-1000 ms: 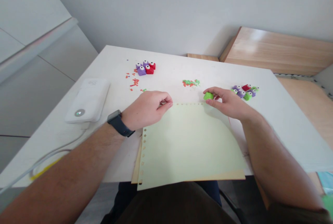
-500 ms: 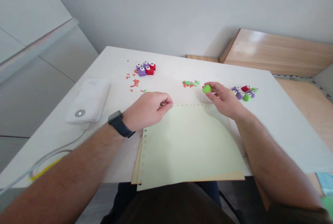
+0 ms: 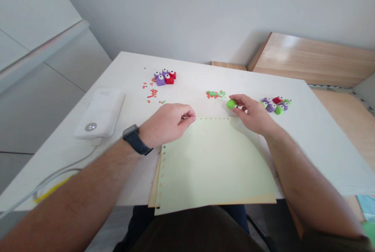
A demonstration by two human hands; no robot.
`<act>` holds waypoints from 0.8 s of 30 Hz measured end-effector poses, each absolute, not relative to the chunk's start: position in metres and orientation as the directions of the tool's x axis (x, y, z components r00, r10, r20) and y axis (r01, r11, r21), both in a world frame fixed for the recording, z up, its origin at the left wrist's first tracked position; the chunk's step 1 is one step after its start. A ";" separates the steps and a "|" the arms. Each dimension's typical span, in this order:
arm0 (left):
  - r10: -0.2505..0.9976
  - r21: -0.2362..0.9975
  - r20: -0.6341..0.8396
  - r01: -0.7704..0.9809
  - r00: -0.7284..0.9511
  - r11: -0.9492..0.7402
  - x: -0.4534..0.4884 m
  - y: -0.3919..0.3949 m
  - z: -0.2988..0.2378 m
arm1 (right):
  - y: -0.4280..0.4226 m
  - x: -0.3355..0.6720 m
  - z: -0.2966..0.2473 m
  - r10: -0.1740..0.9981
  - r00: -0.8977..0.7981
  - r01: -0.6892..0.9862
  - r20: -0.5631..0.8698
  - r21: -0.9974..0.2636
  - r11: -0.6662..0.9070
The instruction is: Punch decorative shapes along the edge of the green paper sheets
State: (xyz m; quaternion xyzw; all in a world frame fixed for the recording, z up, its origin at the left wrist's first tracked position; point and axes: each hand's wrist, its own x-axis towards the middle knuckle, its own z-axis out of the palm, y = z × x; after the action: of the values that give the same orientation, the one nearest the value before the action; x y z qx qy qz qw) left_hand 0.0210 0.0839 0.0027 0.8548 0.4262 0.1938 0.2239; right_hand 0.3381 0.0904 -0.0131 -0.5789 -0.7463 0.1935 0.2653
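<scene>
A pale green paper sheet (image 3: 213, 162) lies on the white table (image 3: 190, 88) in front of me, with small shapes punched along its far and left edges. My left hand (image 3: 166, 124) pinches the sheet's far left corner, fingers closed on it. My right hand (image 3: 253, 115) holds a small green paper punch (image 3: 231, 104) in its fingertips, just beyond the sheet's far edge and beside a scatter of green and red paper bits (image 3: 215, 94).
A cluster of purple and red punches (image 3: 164, 76) sits far left, with red scraps (image 3: 150, 92) near it. More purple, red and green punches (image 3: 275, 103) lie right of my right hand. A white power bank (image 3: 99, 113) with a cable lies at left. Wooden boards (image 3: 310, 58) stand behind.
My right hand carried the green punch off the sheet's far right corner, up and a little leftward toward the paper bits. The left hand stayed put.
</scene>
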 end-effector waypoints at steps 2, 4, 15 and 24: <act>0.814 0.546 0.140 0.642 0.564 -0.539 0.021 0.084 0.003 | 0.091 0.339 -0.014 0.971 -0.177 0.785 0.163 -0.572 0.239; 0.812 0.547 0.141 0.639 0.567 -0.541 0.020 0.084 0.003 | 0.091 0.339 -0.014 0.972 -0.177 0.805 0.157 -0.545 0.235; 0.812 0.549 0.144 0.637 0.565 -0.541 0.021 0.084 0.003 | 0.092 0.335 -0.015 0.975 -0.111 0.821 0.194 -0.534 0.200; 0.813 0.547 0.135 0.642 0.566 -0.538 0.021 0.083 0.003 | 0.094 0.337 -0.016 0.982 -0.048 0.823 0.185 -0.550 0.144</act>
State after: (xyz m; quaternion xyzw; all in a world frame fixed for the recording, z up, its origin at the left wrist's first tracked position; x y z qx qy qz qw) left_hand 0.0207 0.0833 0.0034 0.8558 0.4250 0.1907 0.2250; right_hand 0.3368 0.0941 -0.0159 -0.6369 -0.7082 0.1496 0.2652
